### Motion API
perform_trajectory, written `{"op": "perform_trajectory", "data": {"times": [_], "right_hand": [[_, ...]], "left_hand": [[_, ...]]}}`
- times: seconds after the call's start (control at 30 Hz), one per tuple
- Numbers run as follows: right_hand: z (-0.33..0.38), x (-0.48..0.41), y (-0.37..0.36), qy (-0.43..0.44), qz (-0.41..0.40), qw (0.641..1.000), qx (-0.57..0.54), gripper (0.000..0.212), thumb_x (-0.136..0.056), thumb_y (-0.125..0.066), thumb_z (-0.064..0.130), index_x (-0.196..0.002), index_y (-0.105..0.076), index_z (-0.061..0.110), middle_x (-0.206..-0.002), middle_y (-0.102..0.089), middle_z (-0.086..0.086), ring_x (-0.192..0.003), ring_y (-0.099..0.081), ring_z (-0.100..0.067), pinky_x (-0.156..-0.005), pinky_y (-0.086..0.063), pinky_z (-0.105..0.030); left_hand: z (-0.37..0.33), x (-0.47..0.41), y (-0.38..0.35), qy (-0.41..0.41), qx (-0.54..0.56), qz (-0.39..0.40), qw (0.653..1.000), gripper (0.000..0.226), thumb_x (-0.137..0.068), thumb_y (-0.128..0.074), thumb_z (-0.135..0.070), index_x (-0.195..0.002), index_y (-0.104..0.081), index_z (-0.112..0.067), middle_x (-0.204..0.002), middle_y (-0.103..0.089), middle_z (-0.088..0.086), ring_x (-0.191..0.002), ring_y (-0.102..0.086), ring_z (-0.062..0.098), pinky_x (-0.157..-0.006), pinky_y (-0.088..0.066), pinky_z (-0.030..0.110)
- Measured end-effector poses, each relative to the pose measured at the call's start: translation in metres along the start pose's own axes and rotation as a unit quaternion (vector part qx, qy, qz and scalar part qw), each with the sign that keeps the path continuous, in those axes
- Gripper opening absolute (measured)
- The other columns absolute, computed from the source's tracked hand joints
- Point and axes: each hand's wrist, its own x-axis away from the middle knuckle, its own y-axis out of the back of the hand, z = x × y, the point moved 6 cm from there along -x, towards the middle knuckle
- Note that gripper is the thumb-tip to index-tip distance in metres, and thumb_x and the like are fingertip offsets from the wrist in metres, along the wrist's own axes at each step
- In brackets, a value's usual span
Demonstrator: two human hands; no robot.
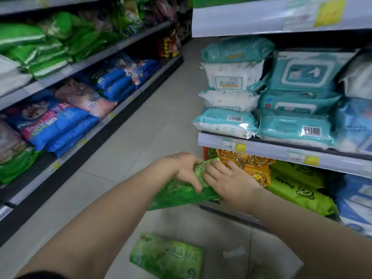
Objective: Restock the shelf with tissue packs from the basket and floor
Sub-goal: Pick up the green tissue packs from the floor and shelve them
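A: Where's the pack rn?

B: Green tissue pack (181,195) is off the floor (141,137), tilted, at the left end of the bottom shelf (231,215) on the right. Its far end sits just beside the yellow duck packs (254,170).

A: Hands?

B: Both on it. Left hand (181,172) grips the top, fingers curled over the pack. Right hand (231,184) clasps the far end, fingers reaching twd the duck packs.

A: Anything else nearby?

B: 2nd green pack (167,256) lies flat on the floor, near, under the arms. Lime packs (298,188) sit right of the duck ones. Shelf above has teal & white wipe packs (231,77) in stacks. Left shelving (80,67) across the aisle: green, blue, pink bags, blurry.
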Motion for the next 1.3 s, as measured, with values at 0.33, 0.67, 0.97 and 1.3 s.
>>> {"op": "perform_trajectory", "data": {"times": [0.33, 0.67, 0.97, 1.3], "right_hand": [[-0.049, 0.018, 0.090, 0.057, -0.073, 0.991, 0.095, 0.072, -0.045, -0.082, 0.040, -0.105, -0.068, 0.003, -0.096, -0.069, -0.017, -0.083, -0.067, -0.031, -0.071, -0.057, -0.035], [-0.101, 0.041, 0.162, 0.011, -0.135, 0.977, 0.165, 0.056, -0.048, -0.078, 0.044, -0.088, -0.068, 0.006, -0.075, -0.067, -0.009, -0.064, -0.064, -0.027, -0.059, -0.052, -0.030], [-0.143, 0.064, 0.233, -0.056, -0.193, 0.959, 0.199, 0.077, -0.043, -0.089, 0.046, -0.100, -0.066, -0.001, -0.093, -0.068, -0.021, -0.074, -0.068, -0.034, -0.058, -0.058, -0.038], [-0.158, 0.086, 0.288, -0.068, -0.284, 0.927, 0.236, 0.084, -0.047, -0.089, 0.038, -0.113, -0.060, -0.004, -0.104, -0.062, -0.020, -0.089, -0.062, -0.037, -0.068, -0.055, -0.043]], "left_hand": [[-0.032, 0.039, 0.084, -0.044, 0.041, -0.017, 0.998, 0.112, -0.044, -0.078, -0.060, -0.142, -0.037, -0.025, -0.129, -0.053, -0.004, -0.109, -0.051, 0.016, -0.095, -0.042, 0.025], [-0.050, 0.081, 0.122, -0.156, 0.018, -0.240, 0.958, 0.102, -0.062, -0.074, -0.063, -0.144, -0.031, -0.022, -0.137, -0.046, 0.002, -0.124, -0.045, 0.019, -0.107, -0.035, 0.031], [-0.034, 0.126, 0.138, -0.179, -0.054, -0.527, 0.829, 0.066, -0.076, -0.050, -0.042, -0.135, -0.029, -0.021, -0.133, -0.037, -0.001, -0.120, -0.041, 0.020, -0.090, -0.047, 0.045], [-0.039, 0.163, 0.205, -0.174, -0.178, -0.616, 0.747, 0.062, -0.074, -0.049, -0.028, -0.134, -0.038, -0.022, -0.125, -0.056, 0.006, -0.115, -0.046, 0.022, -0.075, -0.045, 0.038]]}}
